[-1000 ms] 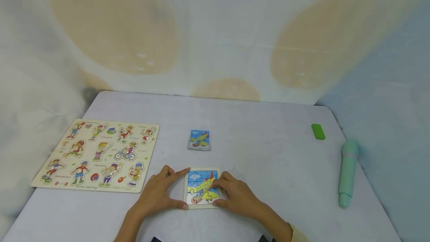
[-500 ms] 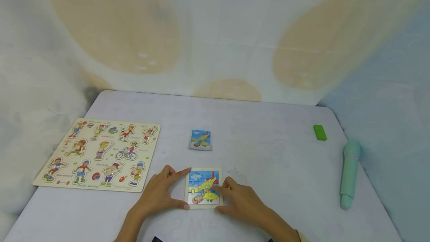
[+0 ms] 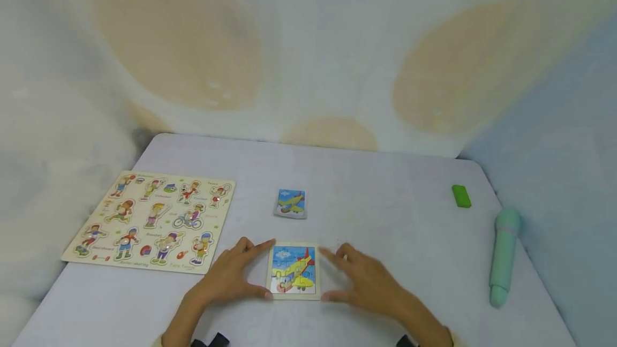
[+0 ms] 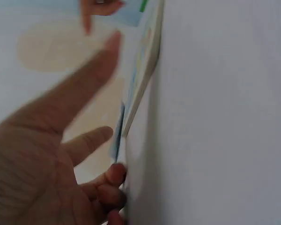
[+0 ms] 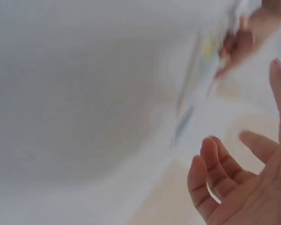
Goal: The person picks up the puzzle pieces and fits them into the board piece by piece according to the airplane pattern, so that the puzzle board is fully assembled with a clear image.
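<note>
A small jigsaw puzzle (image 3: 294, 269) of a yellow airplane lies flat in a pale frame on the table, its picture fully filled with pieces. My left hand (image 3: 228, 277) rests along its left side, index fingertip at the far corner and thumb at the near one, both straight. Spread out at the right side, my right hand (image 3: 363, 283) holds nothing; its index finger and thumb point at the frame's right edge. In the right wrist view the right hand (image 5: 243, 173) shows loosely bent fingers apart from the blurred puzzle. Behind the puzzle lies a small airplane picture card (image 3: 291, 203).
A large wooden board (image 3: 149, 221) with sports figures lies on the left of the table (image 3: 385, 218). A green block (image 3: 461, 196) and a mint-green cylindrical object (image 3: 503, 256) sit near the right edge. Patterned cloth (image 3: 308, 58) hangs behind.
My right hand has lifted off the puzzle's pieces and moved right, opening its fingers beside the frame. The left hand stays at the left edge. The view has shifted slightly.
</note>
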Demonstrator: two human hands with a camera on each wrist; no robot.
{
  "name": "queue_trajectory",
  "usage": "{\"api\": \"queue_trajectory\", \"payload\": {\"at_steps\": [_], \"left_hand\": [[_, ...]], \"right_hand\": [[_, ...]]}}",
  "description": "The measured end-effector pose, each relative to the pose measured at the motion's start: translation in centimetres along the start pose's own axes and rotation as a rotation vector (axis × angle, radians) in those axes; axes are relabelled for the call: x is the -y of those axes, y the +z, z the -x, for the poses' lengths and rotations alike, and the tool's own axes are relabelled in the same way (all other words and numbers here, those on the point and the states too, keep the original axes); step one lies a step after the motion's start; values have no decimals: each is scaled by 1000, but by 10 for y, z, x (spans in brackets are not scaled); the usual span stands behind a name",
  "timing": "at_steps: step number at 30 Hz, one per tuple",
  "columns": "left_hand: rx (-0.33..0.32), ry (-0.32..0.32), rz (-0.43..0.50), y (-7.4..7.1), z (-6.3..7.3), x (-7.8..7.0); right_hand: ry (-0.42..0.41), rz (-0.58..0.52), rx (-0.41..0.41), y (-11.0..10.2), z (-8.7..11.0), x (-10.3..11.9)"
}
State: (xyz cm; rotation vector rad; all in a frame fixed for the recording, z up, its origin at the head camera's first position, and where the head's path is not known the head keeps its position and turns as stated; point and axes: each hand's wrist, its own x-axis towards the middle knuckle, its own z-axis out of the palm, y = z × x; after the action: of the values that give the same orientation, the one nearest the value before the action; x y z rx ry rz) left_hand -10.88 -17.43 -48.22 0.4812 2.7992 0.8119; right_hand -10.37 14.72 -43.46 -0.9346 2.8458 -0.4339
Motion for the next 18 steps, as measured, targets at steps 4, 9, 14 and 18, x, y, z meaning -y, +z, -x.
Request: {"api": "queue_trajectory", "payload": {"at_steps": [4,9,14,18], "left_hand": [[-52,84,-170,-42,-39,-7],[-223,57,-476,-111,-114,-34],[-320,-14,-580,-143,-163,-55],[-349,-47,-570,-148,-174,-61]], "right_hand": [[105,12,-195,-53,-39,-49],[234,163,-271,-117,-97,-106],[331,221,-279,-145,-126,-121],[360,234,-284,-148,-134,-121]]}}
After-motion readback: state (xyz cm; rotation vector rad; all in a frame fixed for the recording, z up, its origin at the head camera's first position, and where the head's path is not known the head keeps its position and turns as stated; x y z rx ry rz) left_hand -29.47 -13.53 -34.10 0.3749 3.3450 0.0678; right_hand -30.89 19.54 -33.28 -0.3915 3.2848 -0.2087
